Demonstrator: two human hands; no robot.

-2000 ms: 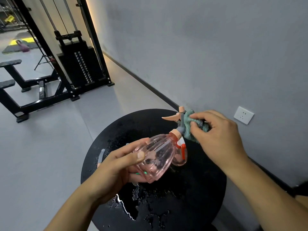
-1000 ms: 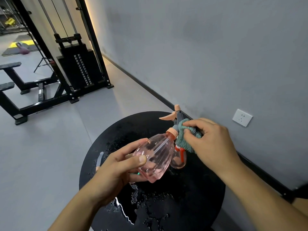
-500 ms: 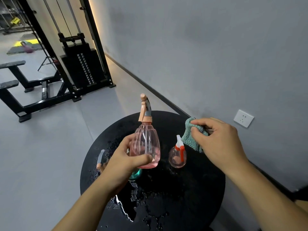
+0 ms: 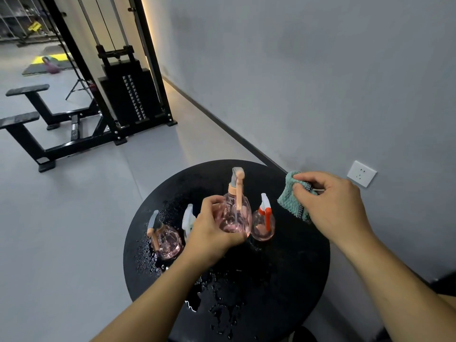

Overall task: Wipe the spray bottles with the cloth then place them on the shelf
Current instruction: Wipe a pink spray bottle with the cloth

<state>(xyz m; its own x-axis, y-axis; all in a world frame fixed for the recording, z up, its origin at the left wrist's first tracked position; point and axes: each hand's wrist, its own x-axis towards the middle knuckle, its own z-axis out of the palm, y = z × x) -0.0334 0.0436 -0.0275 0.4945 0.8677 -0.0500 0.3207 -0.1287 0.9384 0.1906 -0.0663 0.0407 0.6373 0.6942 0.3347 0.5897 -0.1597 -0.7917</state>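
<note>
Left hand (image 4: 212, 233) clamps upright pink bottle (image 4: 234, 213) at its belly, right hand (image 4: 333, 206) pinches soft cloth (image 4: 290, 198) alongside; wet plastic probably slippery, light.

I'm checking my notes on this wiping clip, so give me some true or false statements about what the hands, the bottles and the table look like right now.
1. The left hand grips the tall pink spray bottle upright. True.
2. The right hand is empty. False: it holds the teal cloth.
3. The cloth is pressed against the tall pink bottle. False: it is held apart, to the right.
4. The black round table has water droplets on it. True.
5. The small bottle with the red trigger lies on its side. False: it stands upright beside the held bottle.
</note>
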